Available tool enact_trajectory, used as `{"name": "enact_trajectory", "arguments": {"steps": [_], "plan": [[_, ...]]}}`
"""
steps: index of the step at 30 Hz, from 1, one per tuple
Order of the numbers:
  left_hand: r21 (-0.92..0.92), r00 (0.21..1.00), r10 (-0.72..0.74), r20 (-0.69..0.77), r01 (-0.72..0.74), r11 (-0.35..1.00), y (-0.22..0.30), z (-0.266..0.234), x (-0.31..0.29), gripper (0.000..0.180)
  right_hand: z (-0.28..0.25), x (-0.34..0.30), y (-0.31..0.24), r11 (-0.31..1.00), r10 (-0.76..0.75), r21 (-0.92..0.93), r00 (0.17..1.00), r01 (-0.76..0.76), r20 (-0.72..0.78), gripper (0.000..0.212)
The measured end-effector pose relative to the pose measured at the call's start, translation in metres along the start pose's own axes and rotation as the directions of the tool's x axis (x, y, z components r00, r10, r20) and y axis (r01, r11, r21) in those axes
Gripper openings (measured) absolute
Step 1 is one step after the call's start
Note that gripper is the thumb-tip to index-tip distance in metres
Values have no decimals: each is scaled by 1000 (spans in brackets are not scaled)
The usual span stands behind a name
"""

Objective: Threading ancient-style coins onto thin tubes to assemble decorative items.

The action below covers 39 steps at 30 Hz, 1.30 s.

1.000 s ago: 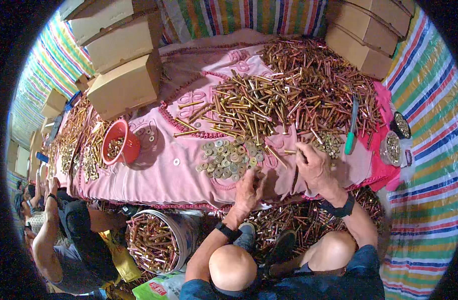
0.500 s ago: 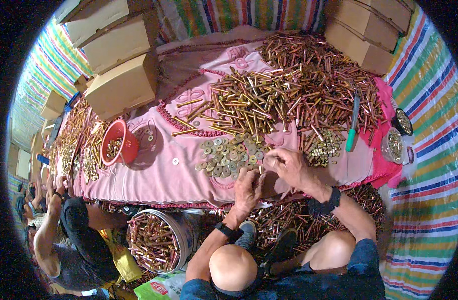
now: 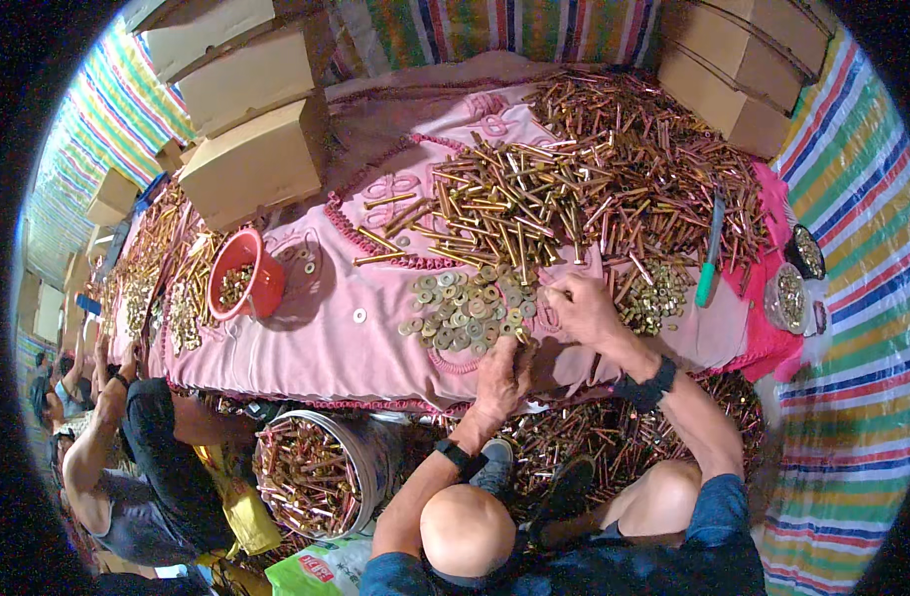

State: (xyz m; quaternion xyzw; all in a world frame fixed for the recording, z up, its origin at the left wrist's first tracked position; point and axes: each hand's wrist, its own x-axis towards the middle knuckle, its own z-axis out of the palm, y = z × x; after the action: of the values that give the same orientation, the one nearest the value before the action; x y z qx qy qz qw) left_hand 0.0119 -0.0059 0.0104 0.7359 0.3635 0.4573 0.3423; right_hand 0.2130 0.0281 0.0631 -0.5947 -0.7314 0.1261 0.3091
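Washer pile: flat metal washers are lying in a loose pile on a bench draped in pink cloth; this is the landmark.
Left hand: the left hand is resting at the pile's near right edge, its fingers closing around what appears to be a gold-coloured bolt.
Bolt: only a short end is showing above the fingers, seemingly pointing away from the person; the rest of its long axis is hidden.
Right hand: the right hand is hovering just right of the pile, fingers curling together; whether they are gripping anything, I cannot tell.
Nearer hand: the left is holding the bolt and looks slightly closer to the washers, which are lying leftward of both hands' fingers.
Bolt heap: long bolts are spreading beyond the pile and to its right.
Brass pieces: small brass-coloured pieces are sitting right of the pile, a green-handled tool lying past them.
Red bucket: a red bucket is standing well left of the pile.
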Motion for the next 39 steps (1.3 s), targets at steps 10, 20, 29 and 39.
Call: {"name": "enact_trajectory", "arguments": {"steps": [10,20,29,39], "plan": [[26,997,53,49,-54,998,-2,-4,-4,23,-23,-21,-55,583,293,611,840,-536,457,25],[-40,992,119,39,-118,992,6,-4,2,26,-27,-30,-55,632,286,594,863,-497,417,24],[-3,986,168,4,-168,986,7,-3,3,31,-14,-30,-61,808,196,524,962,-267,188,28],[-27,986,160,54,-159,987,-14,-1,-2,36,-12,-15,-72,975,-101,214,975,57,198,22]]}}
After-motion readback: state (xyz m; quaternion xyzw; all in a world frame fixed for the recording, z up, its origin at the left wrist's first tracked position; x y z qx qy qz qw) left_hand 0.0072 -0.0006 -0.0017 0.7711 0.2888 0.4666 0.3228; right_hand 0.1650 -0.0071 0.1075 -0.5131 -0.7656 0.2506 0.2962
